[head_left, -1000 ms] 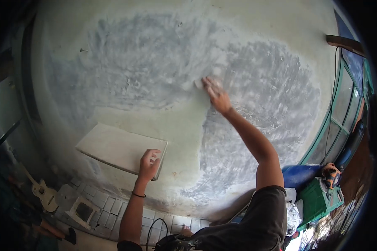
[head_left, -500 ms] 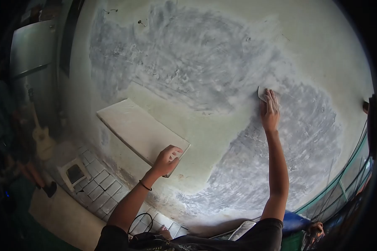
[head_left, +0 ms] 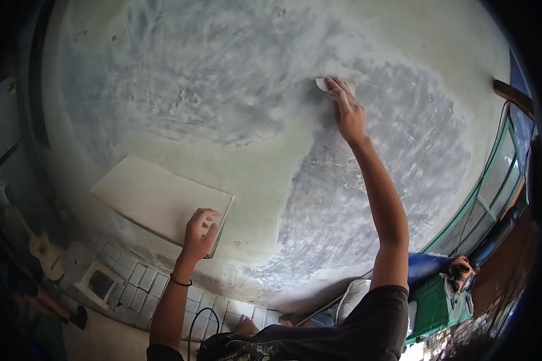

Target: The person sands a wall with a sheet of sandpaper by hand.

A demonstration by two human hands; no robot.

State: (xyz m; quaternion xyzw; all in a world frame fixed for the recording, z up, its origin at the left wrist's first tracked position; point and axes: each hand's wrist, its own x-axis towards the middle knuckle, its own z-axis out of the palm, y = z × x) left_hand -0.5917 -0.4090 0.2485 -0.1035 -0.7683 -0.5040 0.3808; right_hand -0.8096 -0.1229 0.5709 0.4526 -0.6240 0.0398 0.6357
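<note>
My right hand presses a pale, thin sheet flat against the wall, near the border between grey rough patches and pale green paint. The sheet's left edge sticks out past my fingertips. Lower left, my left hand is held with curled, parted fingers at the right end of a pale rectangular board that juts from the wall. Nothing shows between those fingers, and whether they touch the board is unclear. A dark band circles my left wrist.
At the lower left are a small guitar, a pale stool and another person's leg. Grey paving runs along the wall's foot. On the right are a green crate, an orange tool and a green-framed window.
The view swung right, then back left. My right hand with the sheet has shifted along the wall, a little up and right of its earlier place. My left hand stays by the board's end.
</note>
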